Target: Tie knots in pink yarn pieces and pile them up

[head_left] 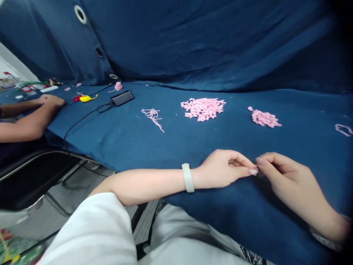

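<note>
Pink crinkled yarn (203,109) lies in a heap near the far side of the blue-covered surface (231,141), with a smaller heap (264,118) to its right and a loose strand (152,118) to its left; the left hand (223,168) and right hand (286,176) sit near the front edge, half curled, their fingertips meeting; whether they pinch anything is too fine to tell. Toward the far left corner, a co-worker's hand (52,100) rests beyond a black power bank (122,98).
</note>
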Demonstrator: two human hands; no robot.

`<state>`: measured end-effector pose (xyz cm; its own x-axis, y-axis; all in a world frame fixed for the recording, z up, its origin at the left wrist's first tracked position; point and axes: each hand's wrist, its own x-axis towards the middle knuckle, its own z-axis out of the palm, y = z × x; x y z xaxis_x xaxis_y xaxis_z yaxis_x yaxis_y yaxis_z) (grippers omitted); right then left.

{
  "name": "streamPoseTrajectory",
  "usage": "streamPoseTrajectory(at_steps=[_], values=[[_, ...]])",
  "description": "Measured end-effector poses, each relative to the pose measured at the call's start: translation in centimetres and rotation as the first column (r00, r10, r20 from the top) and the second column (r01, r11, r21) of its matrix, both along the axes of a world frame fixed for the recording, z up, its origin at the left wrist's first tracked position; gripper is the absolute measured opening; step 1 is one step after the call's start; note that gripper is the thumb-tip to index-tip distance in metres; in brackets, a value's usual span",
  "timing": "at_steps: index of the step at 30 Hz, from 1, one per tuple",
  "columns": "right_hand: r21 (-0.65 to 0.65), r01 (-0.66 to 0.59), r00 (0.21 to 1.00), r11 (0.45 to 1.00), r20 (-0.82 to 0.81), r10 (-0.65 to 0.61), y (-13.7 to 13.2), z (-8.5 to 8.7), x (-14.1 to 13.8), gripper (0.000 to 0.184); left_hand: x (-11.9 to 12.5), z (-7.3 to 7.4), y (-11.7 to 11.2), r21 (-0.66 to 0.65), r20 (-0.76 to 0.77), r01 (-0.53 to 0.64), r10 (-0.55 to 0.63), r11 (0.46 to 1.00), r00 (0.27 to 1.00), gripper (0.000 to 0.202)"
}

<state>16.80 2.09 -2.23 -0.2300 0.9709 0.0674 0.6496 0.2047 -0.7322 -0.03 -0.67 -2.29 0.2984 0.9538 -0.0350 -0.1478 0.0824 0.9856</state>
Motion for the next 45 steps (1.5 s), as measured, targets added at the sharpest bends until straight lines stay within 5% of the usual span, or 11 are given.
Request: streamPoseTrajectory(at_steps=[12, 20, 29, 36, 45], values=[[0.022, -0.027, 0.998, 0.999, -0.047, 0.028, 0.1, -0.1, -0.1, 0.057, 0.0, 0.4, -0.2, 0.033, -0.010, -0.022, 0.023, 0.999, 1.000, 0.015], [0.075, -0.043, 0.993, 0.996, -0.110, 0.051, -0.3, 0.4, -0.4, 0.043, -0.4, 0.9, -0.2, 0.148, -0.065, -0.077, 0.087, 0.986, 0.994, 0.017], [0.123, -0.004, 0.975, 0.992, -0.221, 0.031, -0.3, 0.7, -0.4, 0.044, -0.5, 0.9, 0.0, -0.107, 0.154, -0.019, 0.036, 0.994, 0.987, 0.023], [0.152, -0.050, 0.970, 0.987, -0.228, 0.084, -0.7, 0.9, -0.4, 0.042, -0.6, 1.7, 0.0, -0.124, 0.328, 0.028, 0.014, 0.992, 0.944, 0.016], [0.275, -0.107, 0.964, 0.956, -0.205, 0.166, -1.1, 1.3, -0.2, 0.041, -0.6, 2.2, -0.4, -0.134, 0.325, 0.105, -0.056, 0.985, 0.944, 0.025]])
